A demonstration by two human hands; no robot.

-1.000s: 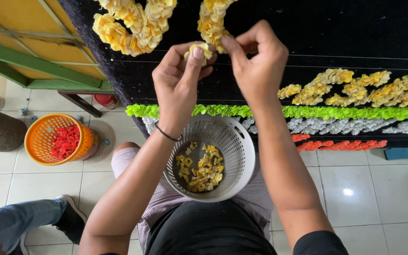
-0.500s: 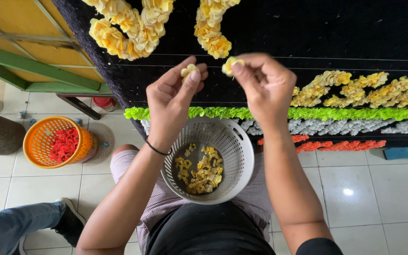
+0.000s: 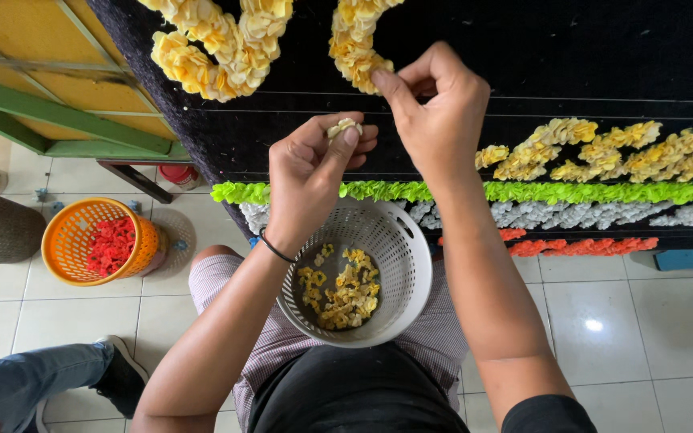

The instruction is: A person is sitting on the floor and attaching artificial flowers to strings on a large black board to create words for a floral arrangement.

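Left hand [image 3: 310, 172]: pinches a small crumpled yellow paper flower [image 3: 343, 127] between thumb and fingertips, above the white slotted plastic basket [image 3: 399, 240].
Right hand [image 3: 435, 108]: fingers closed, pressing the yellow paper-flower row [image 3: 354, 48] on the black velvety board [image 3: 571, 56].
Basket: on the lap, below both hands, holding loose yellow flowers.

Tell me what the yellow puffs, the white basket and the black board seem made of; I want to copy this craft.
Yellow puffs: probably crumpled tissue or crepe paper, matte, with ruffled, creased edges. The left hand pinches one. White basket: moulded plastic, slightly glossy, with a regular grid of holes. Black board: covered in something like velvet or felt, a dull, fuzzy surface; its backing is hidden.
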